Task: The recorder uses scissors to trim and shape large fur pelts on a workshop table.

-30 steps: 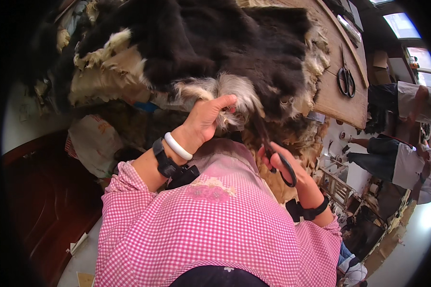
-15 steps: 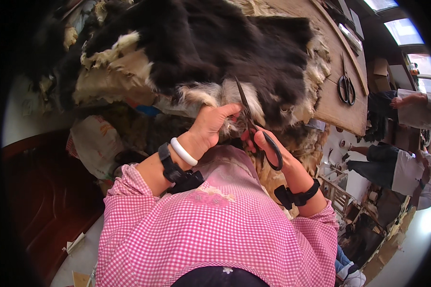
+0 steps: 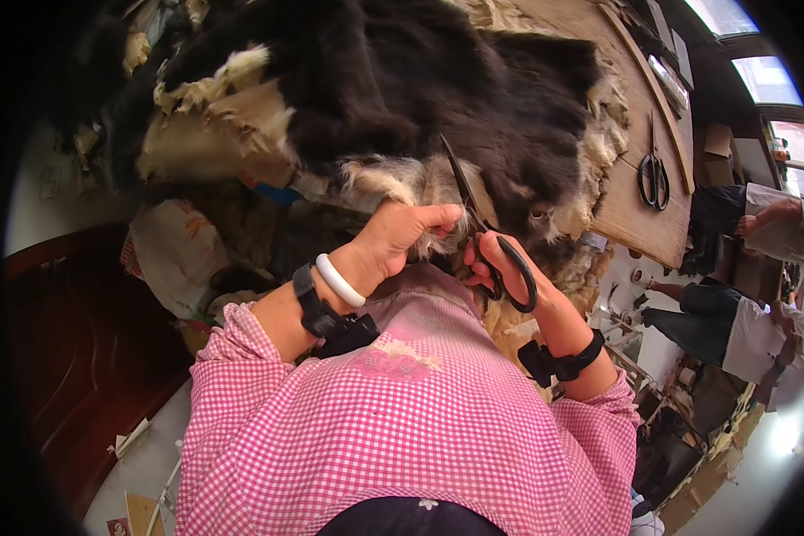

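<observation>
A large dark brown fur pelt (image 3: 438,85) with pale, ragged edges lies over the table in front of me. My left hand (image 3: 400,234) pinches a tuft of the light fur at the pelt's near edge, thumb pressed toward the fingers. In my right hand (image 3: 496,259) is a pair of black-handled scissors (image 3: 463,179), its blades pointing up and left across the pale fur, right beside my left fingertips. The blades look nearly closed. Their lower tips rest against or just above the fur; I cannot tell which.
Another pair of scissors (image 3: 653,181) lies on the wooden table (image 3: 630,210) at the right, near a long wooden strip (image 3: 657,98). A white plastic bag (image 3: 177,259) and a dark red wooden panel (image 3: 98,375) are at the left. Two people (image 3: 759,330) stand at the far right.
The scissors and my right hand have shifted slightly right and down. My left thumb has stretched further right along the tuft. The whole view has turned a little.
</observation>
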